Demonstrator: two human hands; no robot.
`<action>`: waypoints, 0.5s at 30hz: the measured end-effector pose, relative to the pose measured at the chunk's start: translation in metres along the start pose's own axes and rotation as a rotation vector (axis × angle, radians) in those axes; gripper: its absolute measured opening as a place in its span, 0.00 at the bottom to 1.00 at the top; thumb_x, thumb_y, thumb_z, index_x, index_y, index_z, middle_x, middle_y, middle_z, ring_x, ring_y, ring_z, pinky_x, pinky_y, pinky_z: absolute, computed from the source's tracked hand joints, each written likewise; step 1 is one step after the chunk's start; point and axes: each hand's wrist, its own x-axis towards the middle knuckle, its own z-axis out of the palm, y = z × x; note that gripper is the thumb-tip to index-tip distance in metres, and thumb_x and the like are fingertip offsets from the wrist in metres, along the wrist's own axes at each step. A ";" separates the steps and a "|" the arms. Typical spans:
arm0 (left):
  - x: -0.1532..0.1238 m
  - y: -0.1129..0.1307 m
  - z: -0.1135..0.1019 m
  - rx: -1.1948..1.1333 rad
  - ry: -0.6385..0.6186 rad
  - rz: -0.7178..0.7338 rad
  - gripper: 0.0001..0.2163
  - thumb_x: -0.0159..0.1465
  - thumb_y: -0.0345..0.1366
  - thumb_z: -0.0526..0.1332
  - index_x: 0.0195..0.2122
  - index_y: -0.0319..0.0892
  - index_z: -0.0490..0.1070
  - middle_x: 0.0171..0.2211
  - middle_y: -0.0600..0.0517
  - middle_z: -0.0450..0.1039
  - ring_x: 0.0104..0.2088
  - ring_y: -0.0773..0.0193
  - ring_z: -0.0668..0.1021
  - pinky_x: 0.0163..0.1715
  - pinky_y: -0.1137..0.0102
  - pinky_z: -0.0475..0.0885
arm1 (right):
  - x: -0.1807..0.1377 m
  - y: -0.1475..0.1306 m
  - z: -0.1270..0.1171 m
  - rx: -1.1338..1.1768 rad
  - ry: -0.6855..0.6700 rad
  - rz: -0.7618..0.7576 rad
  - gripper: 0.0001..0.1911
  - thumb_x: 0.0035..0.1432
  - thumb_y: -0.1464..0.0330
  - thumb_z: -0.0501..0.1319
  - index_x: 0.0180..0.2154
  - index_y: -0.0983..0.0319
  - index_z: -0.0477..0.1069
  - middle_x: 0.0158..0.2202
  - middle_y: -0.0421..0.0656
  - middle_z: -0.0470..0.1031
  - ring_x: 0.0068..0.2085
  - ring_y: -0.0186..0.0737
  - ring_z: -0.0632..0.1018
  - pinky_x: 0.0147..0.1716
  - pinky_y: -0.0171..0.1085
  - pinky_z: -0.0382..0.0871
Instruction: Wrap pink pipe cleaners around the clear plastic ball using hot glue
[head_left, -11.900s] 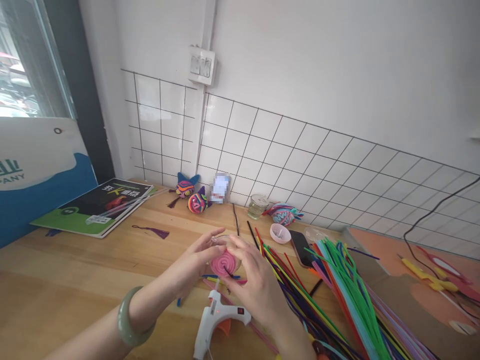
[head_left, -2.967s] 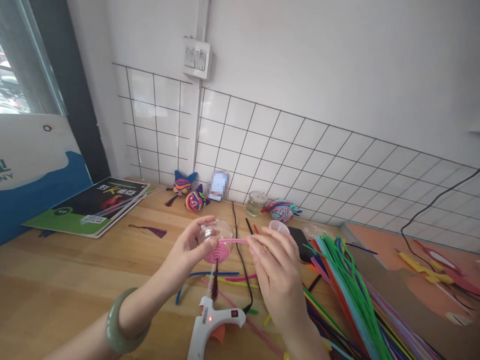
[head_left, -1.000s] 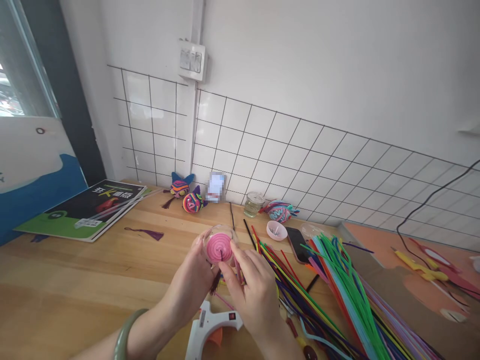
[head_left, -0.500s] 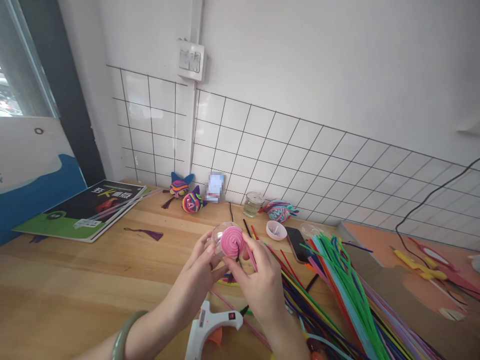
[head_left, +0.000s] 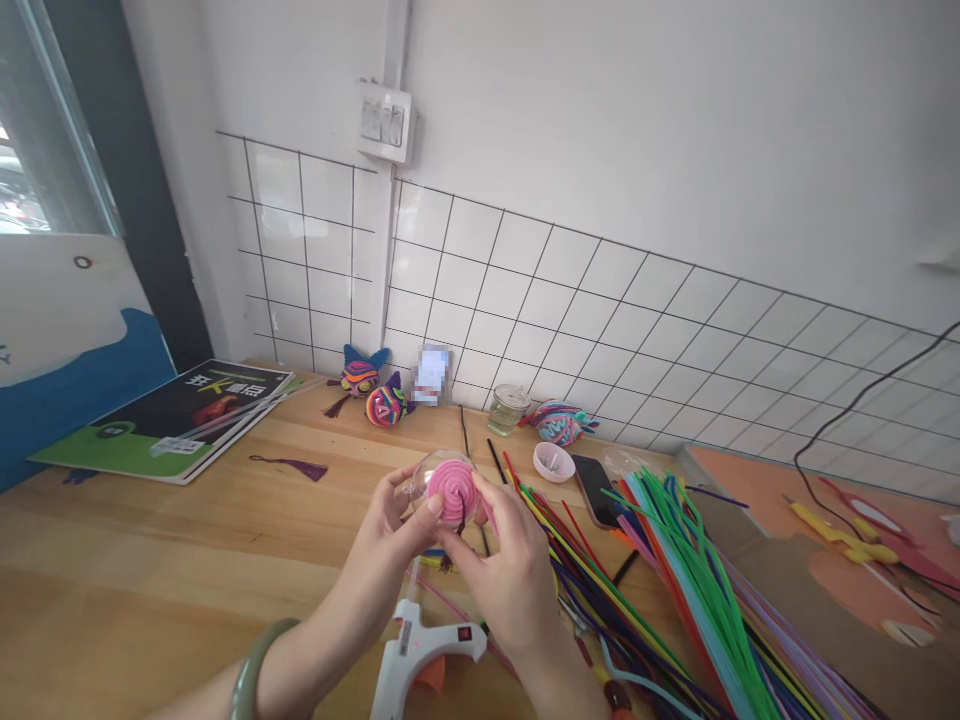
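Note:
Between both hands is a clear plastic ball [head_left: 421, 478] with a pink pipe-cleaner spiral [head_left: 454, 480] on its near face. My left hand [head_left: 386, 535] is closed around the ball's left side, its thumb pressing the spiral's lower left edge. On the other side, my right hand [head_left: 510, 560] pinches the loose pink end of the pipe cleaner, its index finger along the spiral's right edge and its thumb below. A dark strand with a tassel hangs from the spiral's middle. Beneath the hands lies a white hot glue gun [head_left: 431, 640].
Many coloured pipe cleaners [head_left: 697, 590] spread over the right side. Behind them are a black phone [head_left: 595, 490], a pink bowl [head_left: 554, 462] and a glass jar [head_left: 508, 410]. Several wrapped fish-like crafts [head_left: 386, 403] stand by the wall. A purple tassel [head_left: 300, 467] and a magazine [head_left: 180, 415] lie left.
Both hands have shifted slightly left and down with the ball. My left thumb has come onto the pink spiral's edge. The dark strand now hangs lower, showing its tassel.

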 end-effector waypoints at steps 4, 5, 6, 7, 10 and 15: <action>0.000 -0.002 -0.001 -0.037 -0.040 0.020 0.24 0.58 0.41 0.71 0.51 0.44 0.63 0.50 0.43 0.74 0.42 0.59 0.79 0.36 0.68 0.75 | -0.001 0.001 0.000 0.001 0.006 -0.005 0.20 0.66 0.57 0.59 0.49 0.66 0.70 0.37 0.51 0.78 0.38 0.48 0.80 0.37 0.46 0.79; -0.001 -0.001 -0.001 -0.043 -0.054 0.018 0.24 0.58 0.40 0.71 0.52 0.45 0.64 0.52 0.43 0.74 0.43 0.58 0.79 0.37 0.67 0.75 | -0.001 0.002 0.000 0.005 0.007 -0.010 0.20 0.66 0.57 0.60 0.50 0.66 0.70 0.38 0.51 0.78 0.39 0.48 0.80 0.38 0.46 0.79; -0.002 0.000 0.000 -0.045 -0.070 0.013 0.24 0.58 0.40 0.70 0.53 0.45 0.64 0.53 0.43 0.73 0.44 0.57 0.79 0.38 0.67 0.75 | -0.001 0.003 -0.001 0.010 0.004 -0.013 0.20 0.65 0.57 0.60 0.50 0.65 0.69 0.38 0.51 0.78 0.40 0.48 0.80 0.39 0.46 0.78; -0.002 0.001 0.000 -0.044 -0.087 0.008 0.24 0.59 0.40 0.70 0.55 0.46 0.65 0.55 0.43 0.72 0.46 0.56 0.78 0.40 0.66 0.75 | 0.000 0.003 -0.002 0.014 0.000 -0.016 0.19 0.65 0.58 0.61 0.51 0.65 0.69 0.38 0.50 0.78 0.40 0.48 0.80 0.39 0.46 0.78; -0.003 0.004 0.002 -0.025 -0.132 -0.001 0.26 0.60 0.41 0.69 0.58 0.48 0.64 0.57 0.43 0.71 0.52 0.52 0.76 0.44 0.64 0.74 | 0.001 0.005 -0.006 0.025 -0.009 -0.025 0.19 0.64 0.59 0.62 0.52 0.63 0.68 0.38 0.49 0.78 0.40 0.47 0.79 0.39 0.46 0.78; 0.000 0.006 -0.002 -0.012 -0.137 0.033 0.21 0.62 0.44 0.67 0.54 0.47 0.68 0.56 0.44 0.72 0.53 0.52 0.75 0.46 0.63 0.72 | 0.007 0.008 -0.014 0.053 -0.025 -0.057 0.18 0.65 0.60 0.61 0.52 0.61 0.68 0.40 0.49 0.74 0.42 0.47 0.79 0.40 0.46 0.79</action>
